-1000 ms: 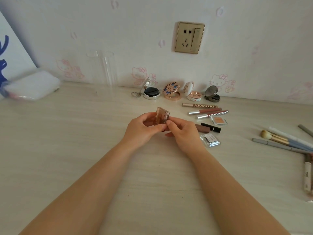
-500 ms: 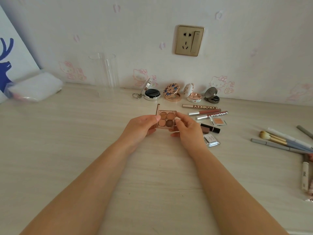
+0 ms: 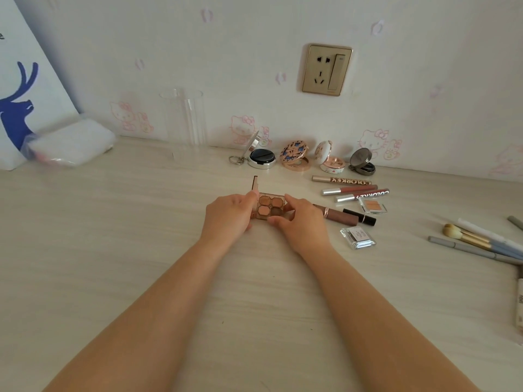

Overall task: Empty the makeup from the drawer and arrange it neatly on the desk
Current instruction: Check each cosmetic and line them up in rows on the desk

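Note:
A small brown eyeshadow palette (image 3: 269, 207) with several orange and brown pans lies open on the pale desk (image 3: 113, 250), its lid (image 3: 255, 184) standing upright at the left. My left hand (image 3: 227, 216) pinches the palette's left side and lid hinge. From the right, my right hand (image 3: 301, 222) grips its right edge between thumb and fingers. Behind it, several open round compacts (image 3: 295, 157) stand in a row by the wall. Lip gloss tubes (image 3: 351, 189) lie to the right.
Two small square eyeshadow pots (image 3: 358, 236) and a brown tube (image 3: 339, 215) lie right of my hands. Brushes and pencils (image 3: 481, 240) are at the far right. A clear acrylic holder (image 3: 185, 123) and a plastic packet (image 3: 70, 147) stand at the back left.
The palette went from closed and held up to opened with its lid upright, then was lowered onto the desk. Both hands stay on it.

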